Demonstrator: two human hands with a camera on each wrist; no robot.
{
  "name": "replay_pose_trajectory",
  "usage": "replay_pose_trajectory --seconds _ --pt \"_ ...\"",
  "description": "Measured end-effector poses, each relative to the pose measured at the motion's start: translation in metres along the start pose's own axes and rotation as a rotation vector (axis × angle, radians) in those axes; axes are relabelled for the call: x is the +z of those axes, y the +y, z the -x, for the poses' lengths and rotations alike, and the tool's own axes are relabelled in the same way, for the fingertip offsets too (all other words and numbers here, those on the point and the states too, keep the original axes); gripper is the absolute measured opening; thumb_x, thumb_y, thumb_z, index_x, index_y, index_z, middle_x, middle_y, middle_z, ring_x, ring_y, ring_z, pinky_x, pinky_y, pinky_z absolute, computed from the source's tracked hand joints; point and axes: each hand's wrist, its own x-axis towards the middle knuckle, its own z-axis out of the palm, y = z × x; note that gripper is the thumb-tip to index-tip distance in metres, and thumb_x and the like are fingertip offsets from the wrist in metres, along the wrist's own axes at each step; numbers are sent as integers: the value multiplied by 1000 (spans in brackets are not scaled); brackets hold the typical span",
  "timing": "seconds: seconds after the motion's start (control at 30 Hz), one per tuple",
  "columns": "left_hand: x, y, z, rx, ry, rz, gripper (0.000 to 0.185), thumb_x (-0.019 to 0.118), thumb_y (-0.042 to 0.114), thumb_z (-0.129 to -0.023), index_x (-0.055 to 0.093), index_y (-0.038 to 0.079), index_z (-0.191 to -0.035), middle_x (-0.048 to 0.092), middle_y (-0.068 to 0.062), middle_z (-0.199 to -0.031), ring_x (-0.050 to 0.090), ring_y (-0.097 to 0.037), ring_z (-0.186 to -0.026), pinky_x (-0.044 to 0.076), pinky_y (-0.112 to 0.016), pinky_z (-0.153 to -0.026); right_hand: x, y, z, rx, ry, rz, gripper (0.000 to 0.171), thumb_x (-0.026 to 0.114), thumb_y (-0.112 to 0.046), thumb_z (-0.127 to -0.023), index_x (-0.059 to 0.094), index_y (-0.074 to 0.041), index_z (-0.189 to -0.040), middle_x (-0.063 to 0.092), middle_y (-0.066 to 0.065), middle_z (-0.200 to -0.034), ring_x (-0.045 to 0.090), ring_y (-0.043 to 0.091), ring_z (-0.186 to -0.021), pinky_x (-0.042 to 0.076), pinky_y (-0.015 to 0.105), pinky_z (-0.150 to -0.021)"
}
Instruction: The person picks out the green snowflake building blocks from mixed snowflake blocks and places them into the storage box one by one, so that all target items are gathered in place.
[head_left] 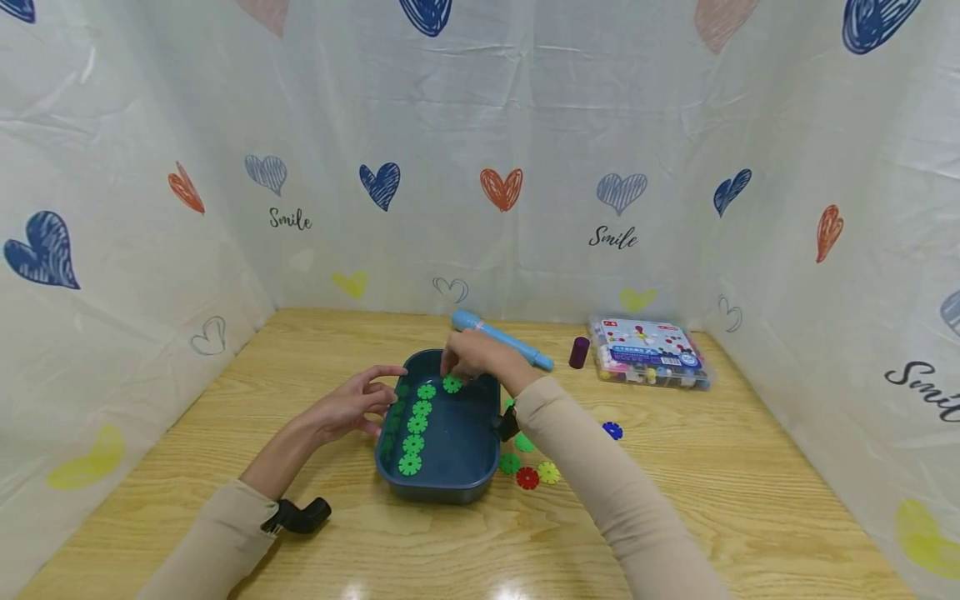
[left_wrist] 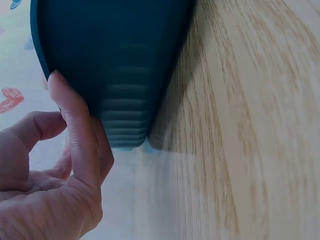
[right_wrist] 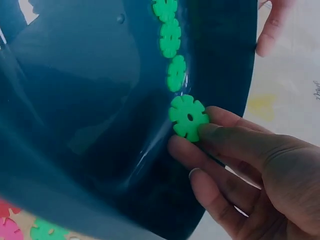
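Here, the right hand (head_left: 474,354) was over the far end of the tub (head_left: 461,454), pinching a green disc (head_left: 452,383) by its edge. That disc was inside the tub, just beside the far end of a row (head_left: 417,424) of five green discs that ran along the left side of the floor; whether it touched the floor, I could not tell. The left hand (head_left: 356,404) was apart from the right, outside the tub's left wall, its fingers loosely bent and spread, one fingertip against the rim (left_wrist: 40,52).

The tub stood upright on the counter (head_left: 750,500). To its right, partly behind the right sleeve (head_left: 607,483), lay loose green discs (head_left: 510,463), with a red disc (head_left: 527,477) and a yellow disc (head_left: 549,472) near them and a blue disc (head_left: 612,431) farther off. Behind were a blue tube (head_left: 510,342), a purple cylinder (head_left: 579,352) and, just beside that, a clear case (head_left: 651,352)
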Motion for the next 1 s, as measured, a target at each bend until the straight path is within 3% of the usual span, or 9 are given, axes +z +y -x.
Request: replay_pose_trajectory --seconds 0.23,0.5,0.7,1.0 --pt "-1 0 0 4 4 -5 55 50 13 -102 25 10 -151 56 -5 -98 61 -13 -79 57 -26 -58 0 -5 -3 12 -13 6 20 63 -4 -93 77 -11 -105 74 6 -101 73 19 -76 56 23 -62" --pt "-1 -1 0 1 6 -14 53 48 11 -102 26 11 -151 56 -6 -100 61 -13 -79 57 -26 -59 4 -8 -9 29 -41 42 21 62 -3 -93 76 -11 -107 73 5 -100 73 19 -78 60 31 -70" --pt "-1 -2 -2 8 4 -27 52 47 11 -102 26 10 -150 55 -7 -101 61 -14 -80 58 -26 -59 7 -10 -11 49 -42 115 22 63 -3 -93 76 -14 -107 73 1 -97 71 16 -75 55 23 -64" --pt "-1 -2 -1 1 8 -19 54 50 13 -101 27 11 -150 55 -8 -101 61 -14 -80 57 -26 -58 9 -10 -12 20 -74 189 26 61 -1 -93 75 -14 -111 73 2 -108 72 14 -80 55 21 -70"
